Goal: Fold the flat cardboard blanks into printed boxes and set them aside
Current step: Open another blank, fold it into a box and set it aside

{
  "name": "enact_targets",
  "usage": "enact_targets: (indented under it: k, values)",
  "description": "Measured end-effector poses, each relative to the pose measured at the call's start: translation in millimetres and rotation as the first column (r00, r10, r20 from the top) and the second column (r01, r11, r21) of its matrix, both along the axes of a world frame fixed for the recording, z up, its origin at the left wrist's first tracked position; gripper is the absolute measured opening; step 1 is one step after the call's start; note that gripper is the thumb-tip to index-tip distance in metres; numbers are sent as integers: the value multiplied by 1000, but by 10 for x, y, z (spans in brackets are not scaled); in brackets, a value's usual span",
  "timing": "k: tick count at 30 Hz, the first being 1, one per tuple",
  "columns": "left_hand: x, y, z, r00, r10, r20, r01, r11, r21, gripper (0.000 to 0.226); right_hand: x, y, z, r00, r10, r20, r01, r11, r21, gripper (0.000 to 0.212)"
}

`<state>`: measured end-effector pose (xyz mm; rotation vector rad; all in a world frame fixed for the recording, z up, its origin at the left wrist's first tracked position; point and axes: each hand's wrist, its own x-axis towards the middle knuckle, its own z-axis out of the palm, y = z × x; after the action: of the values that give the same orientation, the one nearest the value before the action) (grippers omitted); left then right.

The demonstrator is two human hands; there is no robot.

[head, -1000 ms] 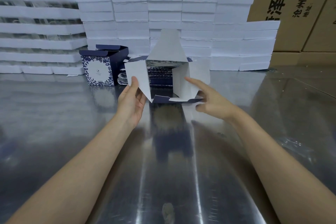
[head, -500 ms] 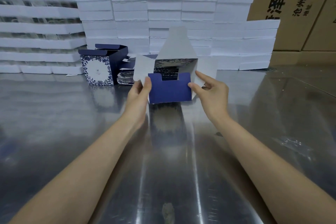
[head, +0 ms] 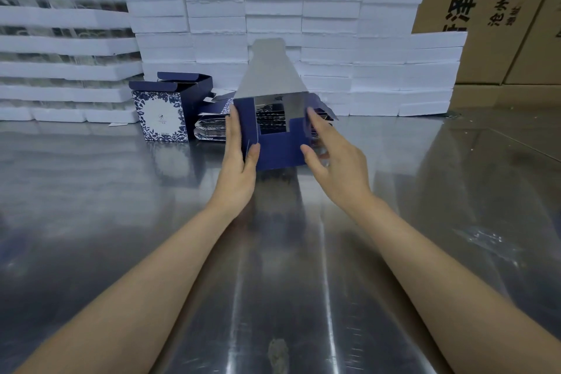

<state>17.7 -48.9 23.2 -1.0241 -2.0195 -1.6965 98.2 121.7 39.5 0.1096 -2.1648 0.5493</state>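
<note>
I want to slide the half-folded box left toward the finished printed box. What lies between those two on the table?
The head view shows a pile of flat blanks between the finished box and the half-folded box.

The single view comes from the person's head, looking forward and down along both forearms across the metal table (head: 121, 191). It is a wide-angle lens (straight lines bow toward the frame edges). The table's near edge lies below the frame; its far edge, lined with white foam blocks (head: 334, 24), sits at mid-height. No second view shares the scene.
</note>
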Motion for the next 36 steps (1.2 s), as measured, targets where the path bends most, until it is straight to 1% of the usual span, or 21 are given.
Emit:
enact_targets:
  k: [1,3,5,7,9,12,14,17,19,21,23,26,28,30,32,33,35,36]
  values:
    - [-8,-15,0,1000,-4,-16,3,1000,-14,68,-3,0,-9,1000,16,21,-16,1000,-10,53]
    - [-17,-45,-8,999,-41,-16,41,999,-21,77,-21,-3,-23,997,55,60,-51,997,-62,41]
    - [-33,-55,-24,997,-71,1,71,996,-61,93,-34,-18,-21,991,114,74,-101,982,-159,36]
    - [-53,-53,-44,997,-65,-31,60,988,-143,105,-41,-15,-12,987,151,61,-131,959,-253,34]
    - [-90,-61,-56,992,-41,-117,20,983,-180,106,-34,-12,8,982,183,37,-162,935,-314,31]
    - [-177,-99,-74,971,-10,-238,-24,990,-138,98,-10,-8,54,975,220,-12,-211,916,-342,28]
    - [-218,-139,-83,963,-14,-268,-30,987,-160,91,-9,-8,86,978,206,-22,-199,905,-375,33]
    - [-254,-185,-85,970,-51,-236,1,979,-205,82,-14,2,114,976,216,-14,-195,852,-486,61]
    - [-242,-193,-74,967,-84,-241,24,969,-244,80,-15,40,123,974,225,12,-186,833,-521,74]
    - [-217,-193,-55,959,-98,-267,16,956,-294,82,-2,102,151,972,237,-6,-201,808,-554,79]
    - [-175,-193,-26,953,-89,-290,-13,943,-332,84,9,167,190,967,248,-49,-229,777,-586,75]
    - [-105,-175,8,921,1,-389,-144,930,-338,84,28,186,227,963,255,-90,-260,778,-571,54]
    - [-64,-170,18,899,47,-435,-201,928,-315,80,46,163,235,961,252,-109,-272,814,-514,40]
    - [-55,-172,10,890,71,-451,-233,920,-315,79,64,139,227,967,240,-84,-252,869,-425,28]
    - [-57,-176,2,886,82,-457,-252,911,-326,80,66,120,214,974,223,-36,-221,904,-367,23]
    - [-48,-173,6,878,91,-470,-267,908,-323,79,64,100,208,977,213,-19,-205,909,-362,19]
    - [-11,-155,21,850,104,-516,-300,901,-313,76,61,69,192,983,185,-10,-176,911,-373,3]
    - [11,-143,31,837,107,-536,-314,897,-310,75,56,54,180,989,146,-27,-146,925,-350,15]
